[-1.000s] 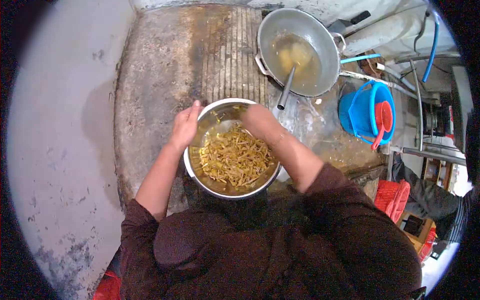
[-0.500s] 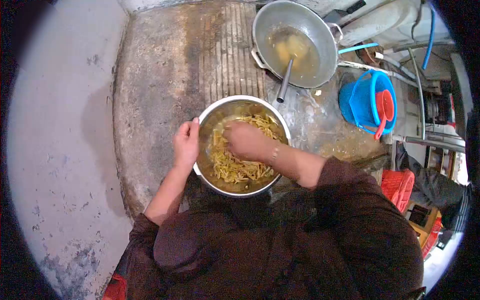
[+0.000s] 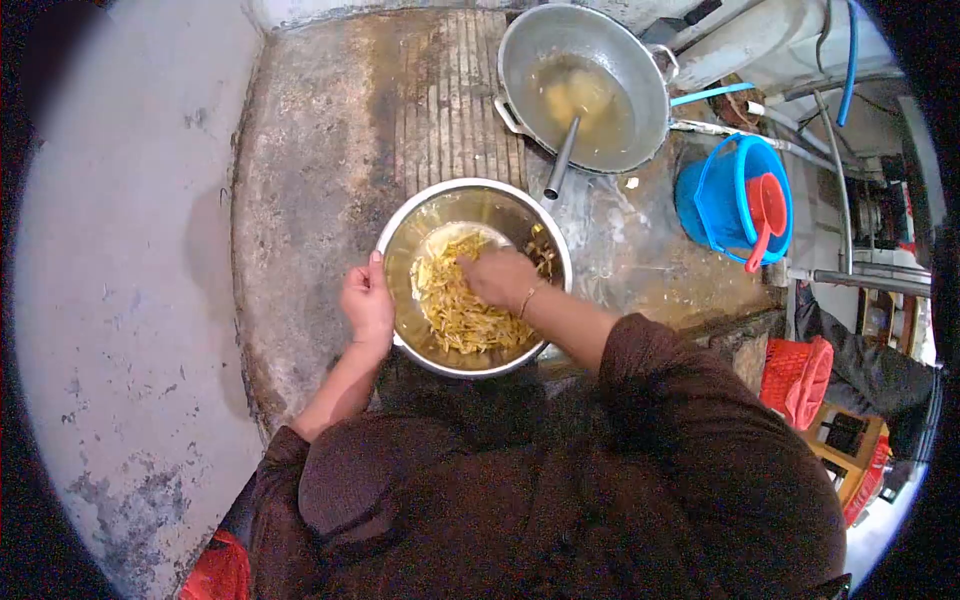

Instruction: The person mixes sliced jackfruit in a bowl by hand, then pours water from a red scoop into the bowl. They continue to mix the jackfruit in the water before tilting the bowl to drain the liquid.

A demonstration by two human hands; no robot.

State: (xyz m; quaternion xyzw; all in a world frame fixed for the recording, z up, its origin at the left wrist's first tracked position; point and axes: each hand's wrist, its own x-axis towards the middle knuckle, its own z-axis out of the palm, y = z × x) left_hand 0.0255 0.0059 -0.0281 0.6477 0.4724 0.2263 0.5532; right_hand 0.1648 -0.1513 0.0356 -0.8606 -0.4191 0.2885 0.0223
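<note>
A wide steel bowl (image 3: 408, 340) holds many thin yellowish strips (image 3: 468, 318), with a few darker bits at its right inner side. My left hand (image 3: 368, 303) grips the bowl's left rim, thumb on top of the edge. Inside the bowl, my right hand (image 3: 500, 278) reaches down into the strips from the right. Its fingertips point into the food and are partly hidden, so whether they hold any strips does not show.
Behind the bowl, a large metal wok (image 3: 640, 90) holds cloudy liquid, yellowish pieces and a metal-handled utensil (image 3: 563, 165). A blue bucket (image 3: 715, 195) with a red dipper (image 3: 766, 215) stands at the right. A red basket (image 3: 795, 380) is below it. A wall (image 3: 130, 250) runs along the left.
The strips have shifted within the bowl, baring more of its right inner side. The bowl appears slightly higher and tilted differently. My right hand remains among the strips; my left still grips the rim.
</note>
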